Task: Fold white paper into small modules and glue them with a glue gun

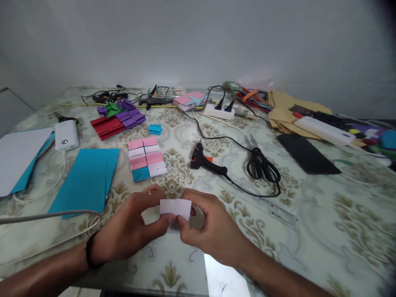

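At left we see blue sheets point(83, 181); next, farther off, folded pieces point(154, 159) in pink, white and blue. Our left hand point(134, 220) pinches left half of white paper point(175, 207), thumb at lower edge. Paper sits near middle, right before us, creased at centre. Our right hand point(213, 225) pinches right half likewise. Beyond it: glue gun point(213, 165); farther right, scissors point(256, 154), then phone point(309, 154) lying flat.
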{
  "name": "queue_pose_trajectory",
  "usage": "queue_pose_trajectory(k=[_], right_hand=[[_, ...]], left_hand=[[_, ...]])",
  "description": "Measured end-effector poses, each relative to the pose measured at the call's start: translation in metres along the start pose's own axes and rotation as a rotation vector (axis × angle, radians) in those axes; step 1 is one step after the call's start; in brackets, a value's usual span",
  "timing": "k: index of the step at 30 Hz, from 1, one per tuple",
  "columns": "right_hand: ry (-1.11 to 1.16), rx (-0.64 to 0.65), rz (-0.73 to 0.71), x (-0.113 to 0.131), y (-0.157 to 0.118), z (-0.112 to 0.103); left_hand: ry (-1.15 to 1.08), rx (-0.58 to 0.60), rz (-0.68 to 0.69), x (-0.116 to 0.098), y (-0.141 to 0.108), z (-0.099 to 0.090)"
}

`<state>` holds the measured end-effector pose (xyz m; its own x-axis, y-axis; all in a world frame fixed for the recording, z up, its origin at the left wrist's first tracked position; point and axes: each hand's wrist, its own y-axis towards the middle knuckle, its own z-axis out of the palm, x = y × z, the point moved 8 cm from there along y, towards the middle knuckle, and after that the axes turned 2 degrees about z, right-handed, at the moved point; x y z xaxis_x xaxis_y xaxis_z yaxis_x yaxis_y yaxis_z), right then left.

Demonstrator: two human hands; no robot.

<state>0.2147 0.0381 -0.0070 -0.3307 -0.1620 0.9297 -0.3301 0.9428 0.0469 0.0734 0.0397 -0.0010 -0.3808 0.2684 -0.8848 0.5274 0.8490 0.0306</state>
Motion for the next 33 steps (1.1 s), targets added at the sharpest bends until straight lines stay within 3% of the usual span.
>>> queue_pose_trajectory(k=[10,16,22,33], right_hand=[[0.121,-0.075,-0.023,-0.002,0.006,-0.027],[0.061,-0.073,-0.172,0.011,0.0,-0.021],[-0.037,-0.129,-0.388,0.029,-0.009,-0.018],[-0.121,-0.168,-0.536,0.042,-0.019,-0.011]], left_hand=[[-0.049,-0.11,0.083,0.002,-0.001,-0.016],[0.018,-0.039,0.156,-0.005,0.001,-0.006],[0.194,-0.099,0.421,-0.025,-0.004,-0.006],[0.299,-0.038,0.533,-0.036,-0.011,0.006]])
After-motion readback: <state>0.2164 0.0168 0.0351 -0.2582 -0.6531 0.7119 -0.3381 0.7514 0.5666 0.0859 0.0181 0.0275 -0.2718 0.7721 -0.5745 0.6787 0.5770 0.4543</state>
